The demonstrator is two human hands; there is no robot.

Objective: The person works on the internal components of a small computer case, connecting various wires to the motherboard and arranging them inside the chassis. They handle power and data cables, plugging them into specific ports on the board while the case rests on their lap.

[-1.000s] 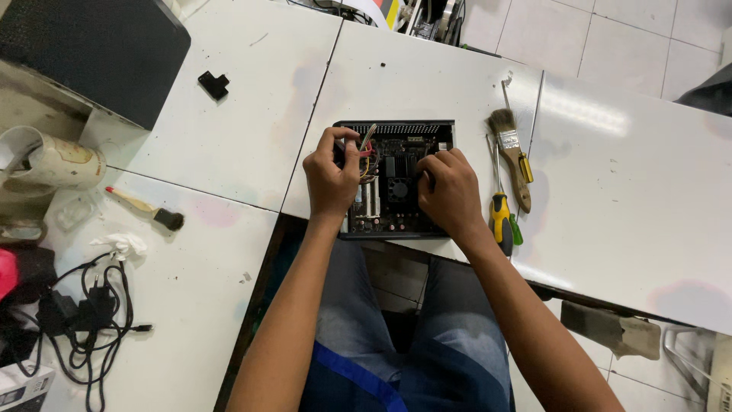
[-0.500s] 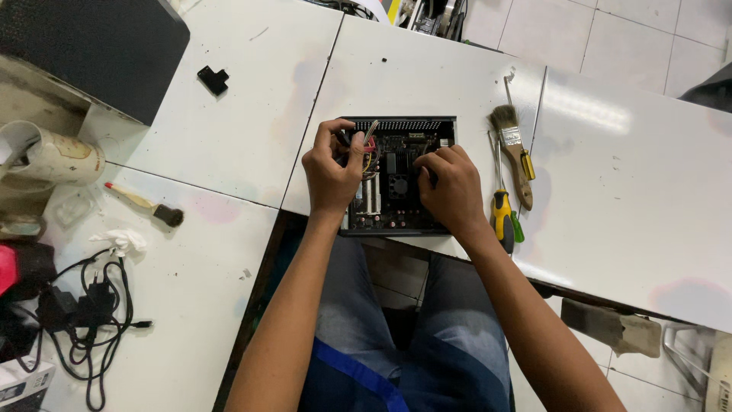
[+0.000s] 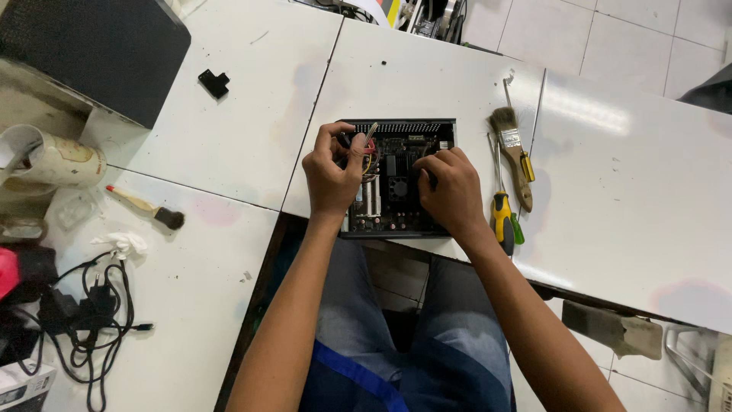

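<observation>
At the counter's [image 3: 427, 84] near edge both hands work inside the open case [image 3: 396, 179], the left hand [image 3: 332, 174] pinching red wires [image 3: 369, 146], the right hand's [image 3: 450, 187] fingers curled onto the board, a screwdriver [image 3: 501, 207] and brush [image 3: 512, 152] just beyond.

Bare forearms, no sleeves, watch or rings on left hand [image 3: 332, 177] or right hand [image 3: 451, 191]. Faded blue-grey jeans (brighter blue band, lower centre of frame).

right hand [image 3: 450, 191] shifted left over open case [image 3: 396, 179]
</observation>
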